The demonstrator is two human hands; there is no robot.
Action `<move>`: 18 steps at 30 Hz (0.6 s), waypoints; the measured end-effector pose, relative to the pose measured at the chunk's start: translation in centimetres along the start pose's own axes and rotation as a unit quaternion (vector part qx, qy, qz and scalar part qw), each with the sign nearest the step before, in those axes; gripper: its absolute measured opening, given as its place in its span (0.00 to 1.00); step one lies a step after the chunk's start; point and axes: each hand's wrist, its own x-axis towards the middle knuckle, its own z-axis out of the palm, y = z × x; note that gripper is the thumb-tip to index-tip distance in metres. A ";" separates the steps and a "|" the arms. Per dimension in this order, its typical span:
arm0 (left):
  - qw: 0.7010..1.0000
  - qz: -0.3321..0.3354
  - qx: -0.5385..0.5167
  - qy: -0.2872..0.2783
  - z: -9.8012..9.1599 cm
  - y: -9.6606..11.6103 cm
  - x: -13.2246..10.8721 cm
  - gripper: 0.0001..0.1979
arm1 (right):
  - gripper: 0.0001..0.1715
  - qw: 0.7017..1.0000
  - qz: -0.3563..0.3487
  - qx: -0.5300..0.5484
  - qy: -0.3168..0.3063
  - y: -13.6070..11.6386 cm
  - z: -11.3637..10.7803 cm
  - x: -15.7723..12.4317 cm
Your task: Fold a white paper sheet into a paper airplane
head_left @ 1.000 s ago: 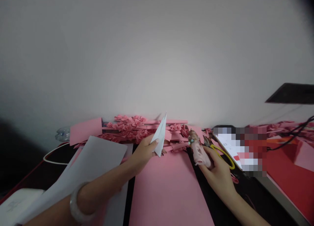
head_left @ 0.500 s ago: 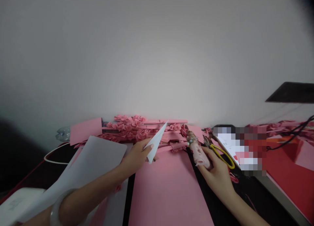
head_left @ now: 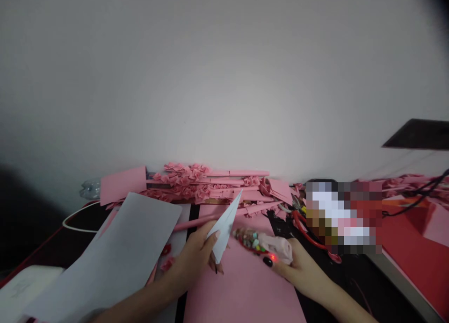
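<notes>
Pinching a folded pale paper point between thumb and fingers of the nearly closed left hand, above a flat pink sheet; wrapping the curled right hand around a beaded pink-wrapped tool just beside it; crumpled pink paper rosettes already heaped far off, pink strips and the sheet still unworked.

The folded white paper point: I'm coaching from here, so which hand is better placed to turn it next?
Left, probably: the left hand pinches the folded white paper point, while the right hand is occupied, wrapped around a bead-decorated pink-covered tool.
</notes>
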 end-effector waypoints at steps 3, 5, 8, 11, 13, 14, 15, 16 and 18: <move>1.000 0.024 -0.010 -0.008 0.3 -0.6 -0.1 0.19 | 0.15 0.998 0.000 0.009 -0.063 0.0 0.4 0.0; 1.000 0.029 -0.003 -0.009 0.4 -0.8 -0.2 0.19 | 0.16 0.997 0.000 0.006 -0.071 0.0 0.5 0.0; 0.999 0.029 0.010 -0.010 0.6 -0.8 -0.3 0.19 | 0.18 0.998 0.006 -0.011 -0.055 0.0 0.5 0.0; 0.999 0.031 0.019 -0.006 0.6 -0.7 -0.3 0.19 | 0.19 0.998 0.004 -0.015 -0.056 0.0 0.4 0.0; 0.999 0.031 0.019 -0.010 0.5 -0.8 -0.3 0.19 | 0.20 0.998 0.005 -0.012 -0.061 0.0 0.3 0.0; 0.999 0.030 0.018 -0.012 0.5 -0.8 -0.3 0.19 | 0.20 0.998 0.006 -0.012 -0.061 0.0 0.3 0.0; 0.999 0.030 0.019 -0.014 0.5 -0.9 -0.3 0.19 | 0.19 0.998 0.006 -0.013 -0.058 -0.1 0.3 0.0; 0.999 0.031 0.020 -0.015 0.4 -1.0 -0.3 0.19 | 0.19 0.998 0.005 -0.016 -0.055 -0.1 0.3 0.0; 0.999 0.031 0.022 -0.016 0.4 -1.0 -0.4 0.19 | 0.17 0.999 0.002 -0.019 -0.051 -0.1 0.3 0.0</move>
